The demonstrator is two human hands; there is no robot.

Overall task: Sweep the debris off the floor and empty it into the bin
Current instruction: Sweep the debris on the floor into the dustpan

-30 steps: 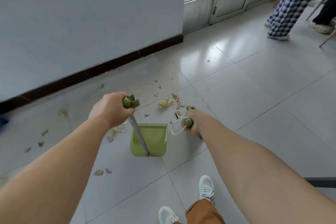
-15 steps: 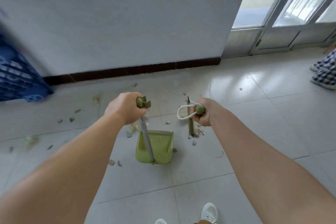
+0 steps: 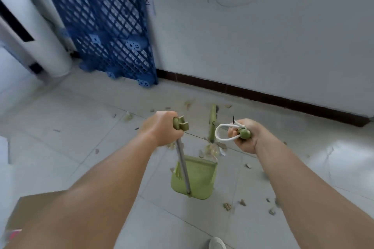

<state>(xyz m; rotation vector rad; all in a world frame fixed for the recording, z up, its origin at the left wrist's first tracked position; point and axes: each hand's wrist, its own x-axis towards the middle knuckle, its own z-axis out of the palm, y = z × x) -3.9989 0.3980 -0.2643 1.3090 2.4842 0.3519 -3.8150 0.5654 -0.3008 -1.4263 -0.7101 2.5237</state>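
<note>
While my left hand (image 3: 162, 127) is curled tight round the top of the dustpan handle (image 3: 183, 159), just under its green clip end, my right hand (image 3: 243, 135) grips the green knob of the broom handle (image 3: 244, 133), with a white cord loop (image 3: 221, 133) sticking out from the fist toward the left. From the left fist the grey pole slants down to the green dustpan (image 3: 195, 180), which sits on the tiled floor (image 3: 81, 127) between my forearms with its open mouth facing the wall. I can see the broom (image 3: 212, 125) only as a narrow green strip beyond the loop; most of its shaft is hidden behind my right hand and its bristle end is blurred where it meets a small heap of debris (image 3: 212, 150) at the dustpan's lip. More scraps (image 3: 227, 206) lie scattered on the tiles to the right and beyond the hands, too small and smeared for me to tell what they are. Against the far wall leans a blue plastic pallet (image 3: 105, 30), beside a white cylindrical unit (image 3: 40, 32) cut off by the frame's edge. Faint marks are scrawled on the wall by the pallet's top corner, but I cannot read them. At lower left a brown cardboard sheet (image 3: 34, 206) is partly covered by my left arm, and the tip of a white shoe (image 3: 217, 243) is cropped at the bottom edge.
</note>
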